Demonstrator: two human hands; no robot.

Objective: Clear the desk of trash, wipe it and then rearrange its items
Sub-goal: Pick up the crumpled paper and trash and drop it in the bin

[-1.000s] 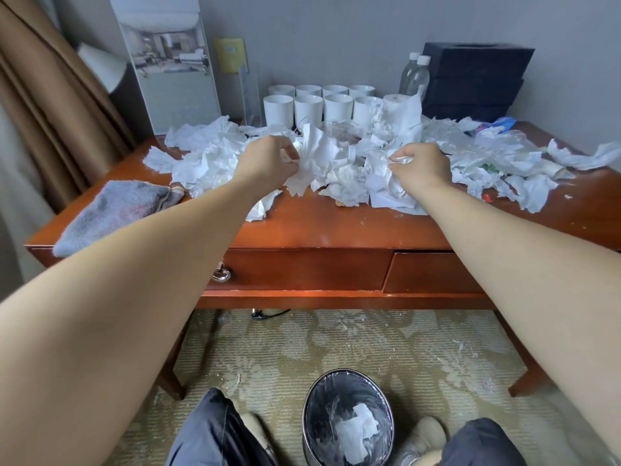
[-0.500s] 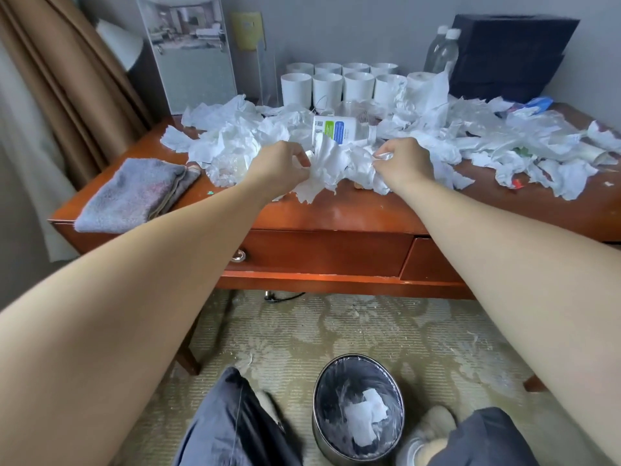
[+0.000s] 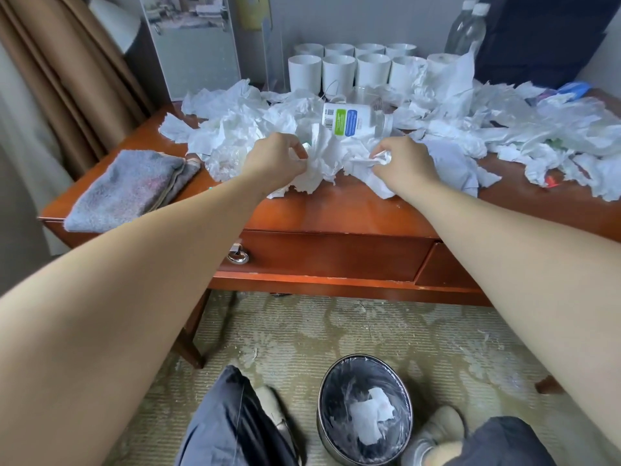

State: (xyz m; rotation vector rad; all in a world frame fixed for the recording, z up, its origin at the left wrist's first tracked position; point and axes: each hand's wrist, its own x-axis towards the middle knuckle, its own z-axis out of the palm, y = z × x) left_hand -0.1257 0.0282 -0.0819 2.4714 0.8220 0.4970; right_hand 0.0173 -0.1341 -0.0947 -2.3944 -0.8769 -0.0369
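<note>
Reddish wood of the desk [image 3: 336, 213] shows along its near edge, while crumpled white tissue [image 3: 232, 129] litters it from nine o'clock to three, around a labelled bottle [image 3: 353, 122] lying on its side at twelve o'clock from the hands. The left hand [image 3: 274, 164] and right hand [image 3: 406, 166] each curl their fingers into a wad of that paper near the front edge. A grey cloth [image 3: 127, 188] lies at nine o'clock, white cups [image 3: 339, 70] stand at twelve, and a lined bin [image 3: 336, 388] sits on the carpet [image 3: 302, 331] at six.
</note>
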